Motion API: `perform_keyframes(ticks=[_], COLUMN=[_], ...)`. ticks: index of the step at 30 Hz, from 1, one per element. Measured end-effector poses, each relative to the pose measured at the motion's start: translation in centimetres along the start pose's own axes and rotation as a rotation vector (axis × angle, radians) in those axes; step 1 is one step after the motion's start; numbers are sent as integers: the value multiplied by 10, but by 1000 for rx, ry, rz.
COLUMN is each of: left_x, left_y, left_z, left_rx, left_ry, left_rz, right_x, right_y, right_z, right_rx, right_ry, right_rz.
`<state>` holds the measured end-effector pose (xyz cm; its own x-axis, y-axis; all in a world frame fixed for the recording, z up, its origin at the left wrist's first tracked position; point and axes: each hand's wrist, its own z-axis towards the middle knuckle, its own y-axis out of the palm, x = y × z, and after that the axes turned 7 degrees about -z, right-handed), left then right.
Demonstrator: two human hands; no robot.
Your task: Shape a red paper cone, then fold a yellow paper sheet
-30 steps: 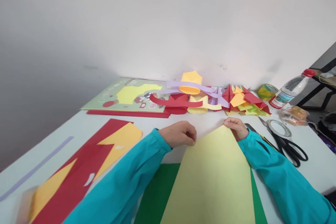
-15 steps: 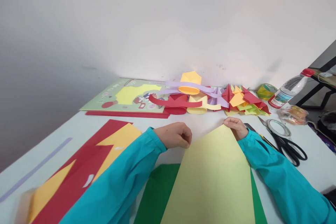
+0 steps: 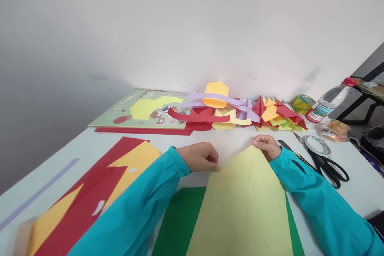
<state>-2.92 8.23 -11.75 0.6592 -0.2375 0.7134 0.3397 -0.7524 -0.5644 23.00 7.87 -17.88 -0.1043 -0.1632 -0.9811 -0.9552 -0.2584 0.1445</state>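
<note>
A large pale yellow sheet of paper [image 3: 243,208] lies in front of me, its far end raised toward a point. My right hand [image 3: 267,147] pinches that far tip between thumb and fingers. At the sheet's left corner my left hand [image 3: 201,157] is closed, thumb and fingers pinching the paper's edge. A faint crease line runs down from near the tip. Beneath the yellow sheet is green paper [image 3: 183,216], showing on both sides; the rest of it is hidden.
Red paper [image 3: 102,184] with orange cut pieces lies left, beside a purple strip [image 3: 39,194]. Paper crafts [image 3: 222,108] and a picture board [image 3: 120,116] stand by the wall. Scissors [image 3: 327,168], a tape roll [image 3: 317,145] and a bottle [image 3: 328,102] are at right.
The sheet's tip has shifted slightly left and nearer, with my right hand on it. A faint crease now shows below the tip. My left hand has hardly moved.
</note>
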Motion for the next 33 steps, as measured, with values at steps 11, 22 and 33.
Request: perform_keyframes(ticks=[11, 22, 33], left_x=[21, 19, 17], left_y=[53, 52, 57], left_z=[34, 35, 39], left_rx=[315, 258, 388], left_ry=[182, 164, 162], left_rz=[-176, -278, -473], right_x=[6, 5, -3], right_y=[13, 16, 25], right_z=[-2, -3, -7], right_rx=[-32, -14, 34], right_ry=[10, 5, -32], right_rz=[-109, -173, -229])
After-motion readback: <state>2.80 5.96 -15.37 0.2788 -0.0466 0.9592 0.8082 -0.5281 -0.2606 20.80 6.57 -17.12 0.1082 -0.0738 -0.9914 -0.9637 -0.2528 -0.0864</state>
